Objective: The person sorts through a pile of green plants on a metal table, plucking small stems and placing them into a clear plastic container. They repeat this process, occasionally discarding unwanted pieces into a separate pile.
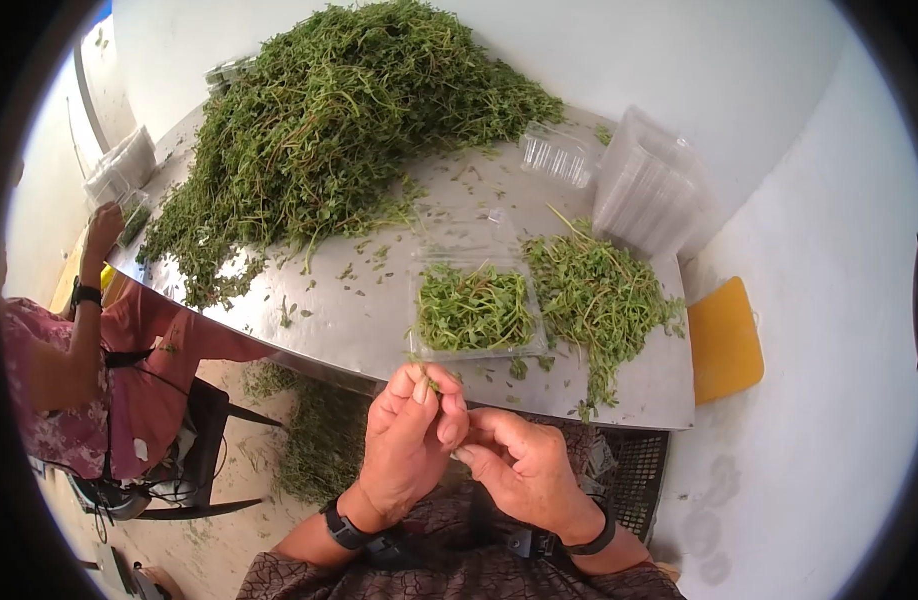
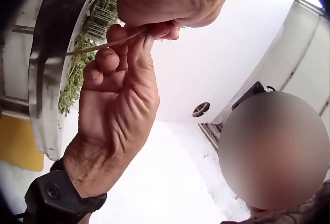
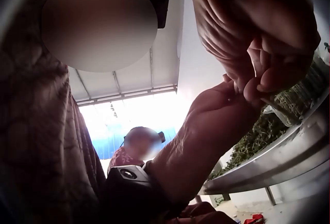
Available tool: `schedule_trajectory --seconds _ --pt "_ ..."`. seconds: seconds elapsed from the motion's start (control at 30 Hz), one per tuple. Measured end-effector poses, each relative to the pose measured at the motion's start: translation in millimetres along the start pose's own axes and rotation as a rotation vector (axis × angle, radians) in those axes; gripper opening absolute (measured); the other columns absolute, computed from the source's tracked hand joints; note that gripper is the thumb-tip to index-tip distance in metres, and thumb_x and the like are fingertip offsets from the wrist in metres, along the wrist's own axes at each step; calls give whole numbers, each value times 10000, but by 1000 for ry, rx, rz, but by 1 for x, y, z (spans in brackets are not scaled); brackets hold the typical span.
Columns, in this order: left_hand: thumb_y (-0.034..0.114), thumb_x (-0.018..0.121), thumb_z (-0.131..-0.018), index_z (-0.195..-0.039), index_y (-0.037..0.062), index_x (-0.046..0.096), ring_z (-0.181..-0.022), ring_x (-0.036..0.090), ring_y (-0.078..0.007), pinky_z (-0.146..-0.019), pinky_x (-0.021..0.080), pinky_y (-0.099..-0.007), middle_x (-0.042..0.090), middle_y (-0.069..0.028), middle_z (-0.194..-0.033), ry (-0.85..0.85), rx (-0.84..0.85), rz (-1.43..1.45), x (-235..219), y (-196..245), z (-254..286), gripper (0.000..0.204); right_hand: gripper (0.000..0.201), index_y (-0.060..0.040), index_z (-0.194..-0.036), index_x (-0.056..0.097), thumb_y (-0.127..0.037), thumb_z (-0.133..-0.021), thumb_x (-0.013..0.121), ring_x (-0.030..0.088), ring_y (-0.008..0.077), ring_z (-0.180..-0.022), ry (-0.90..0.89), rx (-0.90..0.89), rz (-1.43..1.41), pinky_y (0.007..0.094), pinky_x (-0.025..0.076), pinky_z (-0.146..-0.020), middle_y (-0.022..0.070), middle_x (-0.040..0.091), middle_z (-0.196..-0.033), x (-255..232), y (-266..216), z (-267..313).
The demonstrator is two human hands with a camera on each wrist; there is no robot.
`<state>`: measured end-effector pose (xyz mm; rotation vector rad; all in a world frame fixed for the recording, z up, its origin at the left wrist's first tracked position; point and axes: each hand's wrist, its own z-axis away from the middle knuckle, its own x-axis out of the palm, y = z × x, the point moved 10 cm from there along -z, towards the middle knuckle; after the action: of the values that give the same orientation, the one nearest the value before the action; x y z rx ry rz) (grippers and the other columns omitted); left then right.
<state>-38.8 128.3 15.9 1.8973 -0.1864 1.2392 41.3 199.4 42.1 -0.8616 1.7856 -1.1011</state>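
Fingers of my left hand [image 1: 404,440] are curled round a thin green stem [image 1: 433,385], its leafy tip showing at the fingertips in the head view. Touching it on the right, my right hand [image 1: 524,465] has thumb and forefinger pinched together at the stem's lower part. The left wrist view shows the pale stem [image 2: 98,47] running out between the hands. Just beyond the hands, an open clear plastic box [image 1: 534,340] holds green sprigs [image 1: 476,308]. A loose bunch of sprigs [image 1: 604,295] lies right of the box.
A large heap of greens [image 1: 329,120] covers the table's back left. Stacked clear boxes [image 1: 647,185] stand at the right, beside a single box [image 1: 557,157]. A yellow chair back [image 1: 726,340] is right of the metal table [image 1: 329,310]. Another person [image 1: 69,370] sits left.
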Motion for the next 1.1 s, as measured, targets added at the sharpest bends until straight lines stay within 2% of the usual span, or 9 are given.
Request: schedule_trajectory --seconds 0.07,0.17,0.2,0.27,0.43,0.6,0.7,0.93,1.1 --pt "182 494 -1032 -1093 38 552 -716 484 -103 -649 413 -255 571 -39 -911 5 1 -23 0 -3 2 167 222 -26 -1066 639 -64 -857 703 683 241 -712 -46 170 -124 321 506 -738 108 692 -802 8 15 6" --pt "180 491 -1033 -1097 42 548 -728 492 -105 -651 418 -263 569 -39 -927 13 12 -52 2 -3 2 162 184 20 -1056 647 30 -873 665 685 146 -773 -23 66 45 269 547 -688 98 706 -894 7 7 10" --pt "179 489 -1034 -1096 45 548 -730 494 -107 -652 419 -267 568 -38 -928 19 17 -58 2 -3 4 159 184 20 -1056 647 30 -873 665 685 146 -773 -21 76 36 269 547 -688 98 706 -894 7 10 13" --pt "174 484 -1035 -1097 47 547 -726 490 -106 -655 421 -271 567 -36 -924 11 5 -57 1 -7 6 154 159 -32 -993 639 -38 -840 678 669 314 -750 39 -9 116 482 401 -936 118 688 -819 -3 9 13" --pt "164 456 -1045 -1086 59 544 -690 458 -95 -675 408 -270 559 -24 -910 -36 -55 -20 13 -13 8 143 64 -38 -872 618 -8 -830 656 626 338 -680 64 -111 221 459 440 -839 106 628 -726 -4 -4 17" --pt "162 454 -1045 -1064 64 548 -653 398 -80 -637 370 -253 551 -13 -889 -81 -41 -56 20 -14 12 137 122 -36 -690 529 43 -710 621 567 327 -553 126 -230 378 419 440 -551 106 530 -600 -11 -23 18" --pt "151 457 -1042 -1031 46 561 -629 365 -75 -610 344 -235 548 -11 -844 -64 -135 -41 16 -21 17 148 137 -30 -627 502 42 -671 609 544 324 -510 104 -220 311 397 419 -485 109 507 -566 -9 -17 19" --pt "146 467 -1039 -1027 23 584 -619 349 -67 -602 337 -223 546 -9 -838 -153 -217 -40 20 -17 18 171 131 -37 -613 513 11 -659 626 554 320 -499 -18 -151 180 380 427 -471 113 538 -573 -4 -17 12" --pt "126 465 -1034 -1012 17 600 -628 356 -66 -586 318 -216 546 -13 -843 -162 -265 -170 12 -17 20 175 120 -38 -614 525 -7 -654 634 572 315 -504 -25 -225 403 384 451 -473 111 568 -586 3 -27 10"
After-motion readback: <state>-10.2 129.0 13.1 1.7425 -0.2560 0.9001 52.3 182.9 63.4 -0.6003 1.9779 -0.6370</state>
